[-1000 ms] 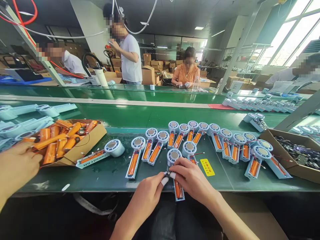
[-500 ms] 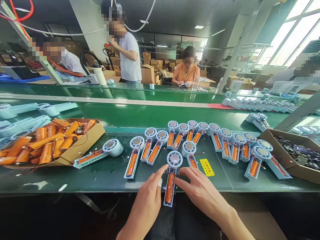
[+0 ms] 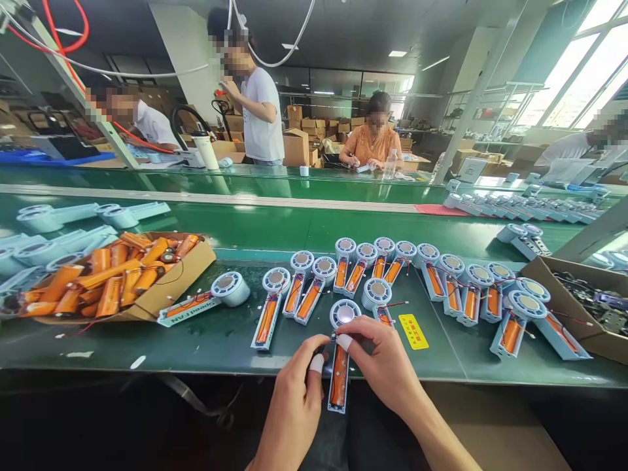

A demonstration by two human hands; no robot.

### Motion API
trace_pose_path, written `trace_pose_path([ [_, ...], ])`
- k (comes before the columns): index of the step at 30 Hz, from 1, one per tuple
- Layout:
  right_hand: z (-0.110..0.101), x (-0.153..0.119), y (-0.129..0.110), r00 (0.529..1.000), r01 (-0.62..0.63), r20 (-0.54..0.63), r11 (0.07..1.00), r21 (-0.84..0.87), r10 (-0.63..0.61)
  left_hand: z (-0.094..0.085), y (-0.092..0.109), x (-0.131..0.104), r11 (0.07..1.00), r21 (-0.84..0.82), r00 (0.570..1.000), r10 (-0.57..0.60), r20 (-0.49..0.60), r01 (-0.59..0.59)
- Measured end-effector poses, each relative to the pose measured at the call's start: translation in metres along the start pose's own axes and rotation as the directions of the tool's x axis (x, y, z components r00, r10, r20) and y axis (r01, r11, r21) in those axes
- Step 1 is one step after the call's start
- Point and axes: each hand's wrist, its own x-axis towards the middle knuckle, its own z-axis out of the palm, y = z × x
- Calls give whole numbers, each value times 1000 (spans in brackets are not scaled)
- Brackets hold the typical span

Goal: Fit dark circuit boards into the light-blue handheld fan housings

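My left hand (image 3: 300, 383) has its thumb and forefinger clamped on a small dark piece (image 3: 318, 350), its detail too small to read. My right hand (image 3: 380, 353) brings thumb and forefinger together at the neck of the pale-blue plastic fan (image 3: 339, 379); I cannot tell whether they grip anything. That fan, round-headed with a slim, orange-filled trough handle, lies at the near edge of the glossy green desk (image 3: 220, 350). Crinkled orange cylinders (image 3: 112, 294) heap in a cardboard box (image 3: 182, 282) on the left.
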Motion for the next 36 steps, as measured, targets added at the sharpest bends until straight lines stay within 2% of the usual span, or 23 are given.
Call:
trace_pose_path([
  [6,2,-4,6,984,179,34,963,-201,-176,-2,12,2,986,-128,993,-103,55,110],
  [10,3,-4,9,941,335,112,842,-423,-318,1,9,1,975,-181,991,-124,56,132],
  [13,3,-5,9,918,393,165,768,-506,-361,5,4,-1,973,-195,992,-118,38,123],
  [15,3,-6,7,925,375,146,789,-486,-350,6,1,-2,977,-183,994,-111,25,113],
  [17,2,-7,4,945,326,103,857,-399,-312,7,-2,-3,979,-171,994,-108,17,109],
  [20,0,-7,1,978,208,50,954,-214,-202,7,-3,-2,978,-177,994,-111,19,112],
  [23,0,-8,-1,993,117,18,985,-123,-116,6,-2,-2,976,-189,994,-106,11,106],
  [26,2,-8,-3,989,143,55,980,-136,-137,3,4,-1,974,-201,994,-106,3,104],
  [31,5,-9,-4,981,179,110,965,-191,-160,-3,12,3,973,-204,993,-95,73,108],
  [34,3,-10,-2,955,281,166,926,-254,-245,-5,14,5,965,-223,988,-120,95,138],
  [36,1,-11,-1,919,387,223,857,-340,-326,-6,13,6,952,-258,983,-140,121,168],
])
